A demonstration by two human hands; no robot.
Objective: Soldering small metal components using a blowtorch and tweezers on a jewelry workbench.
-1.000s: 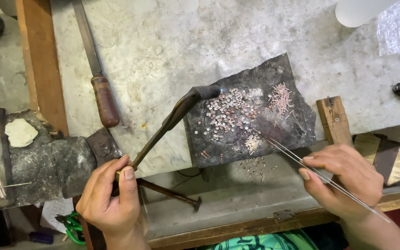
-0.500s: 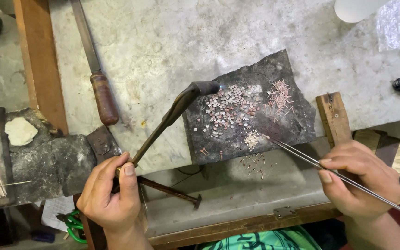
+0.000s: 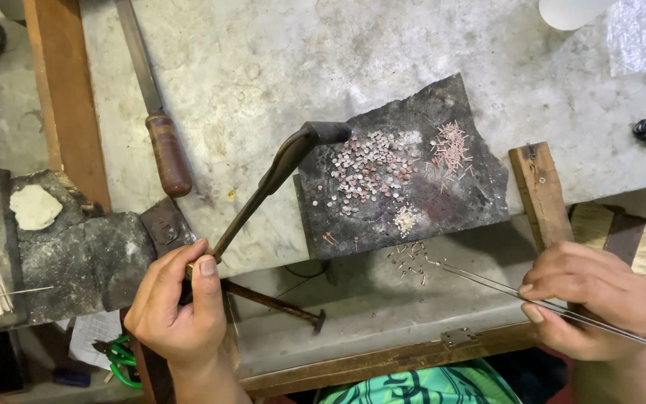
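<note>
Torch (image 3: 278,176) was gripped in the left hand (image 3: 177,307), nozzle held over the slab's (image 3: 480,194) left edge; tweezers (image 3: 487,284), pinched by the right hand (image 3: 588,299), had been withdrawn below the slab's front edge.

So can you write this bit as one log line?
left hand: holds torch | right hand: holds tweezers | tips near tiny pieces

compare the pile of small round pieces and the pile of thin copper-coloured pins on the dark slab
The small round grey and copper pieces form a wide spread left of centre on the dark stone slab; the thin copper-coloured pins form a smaller, crisscrossed cluster to the right. The pieces are round dots, the pins short sticks. Both lie loose on the slab, untouched by either hand.
</note>
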